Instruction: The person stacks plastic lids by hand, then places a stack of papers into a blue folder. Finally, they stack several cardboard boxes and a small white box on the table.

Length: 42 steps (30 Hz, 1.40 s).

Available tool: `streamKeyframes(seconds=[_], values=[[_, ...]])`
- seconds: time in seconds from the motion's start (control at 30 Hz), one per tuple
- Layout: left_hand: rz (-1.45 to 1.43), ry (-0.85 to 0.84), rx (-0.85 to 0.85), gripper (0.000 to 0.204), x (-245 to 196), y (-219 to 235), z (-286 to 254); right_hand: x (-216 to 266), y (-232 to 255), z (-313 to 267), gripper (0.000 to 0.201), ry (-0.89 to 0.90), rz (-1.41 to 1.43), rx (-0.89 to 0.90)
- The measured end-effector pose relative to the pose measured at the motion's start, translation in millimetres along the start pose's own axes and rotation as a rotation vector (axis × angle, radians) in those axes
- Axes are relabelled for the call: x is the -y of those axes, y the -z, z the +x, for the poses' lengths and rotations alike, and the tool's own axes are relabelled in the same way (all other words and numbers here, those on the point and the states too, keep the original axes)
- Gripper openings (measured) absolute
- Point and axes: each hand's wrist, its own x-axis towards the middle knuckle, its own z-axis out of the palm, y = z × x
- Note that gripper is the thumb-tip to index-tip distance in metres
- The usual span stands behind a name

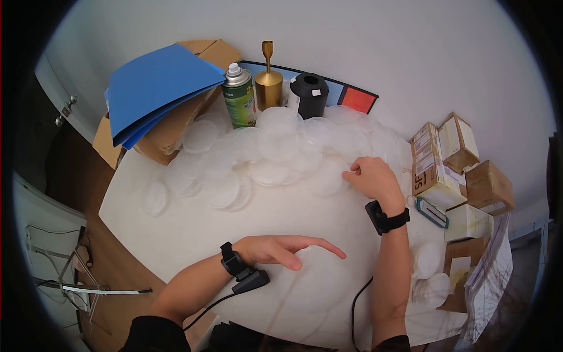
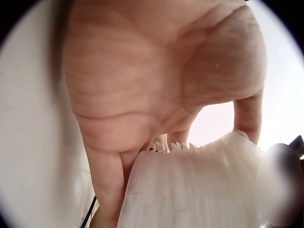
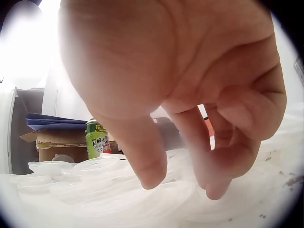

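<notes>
My left hand [image 1: 272, 250] holds a stack of thin, translucent white plastic lids [image 1: 322, 281] near the table's front edge, thumb on one side and fingers on the other. Many lid edges show packed together in the stack [image 2: 190, 185] in the left wrist view, below the palm [image 2: 137, 76]. Over the right end of a spread of loose round lids [image 1: 281, 141] hovers my right hand [image 1: 375, 179], fingertips right at the rim of one lid [image 1: 328, 176]. From the right wrist, its thumb [image 3: 149, 166] and bent fingers stand apart with nothing visible between them.
Behind the loose lids stand a green spray can [image 1: 239, 100], a brass candlestick [image 1: 269, 85] and a black cylinder [image 1: 308, 97]. Blue folders [image 1: 158, 88] lie on a cardboard box at back left. Small boxes [image 1: 437, 164] and more lids [image 1: 428, 261] are at the right.
</notes>
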Motion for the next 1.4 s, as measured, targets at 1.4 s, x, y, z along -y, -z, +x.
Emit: streamKeyframes(seconds=[1.4], values=[[0.05, -0.615, -0.693, 0.076, 18.8, 21.0, 16.2, 95.9, 94.8, -71.8, 0.018, 0.62, 0.474, -0.157]])
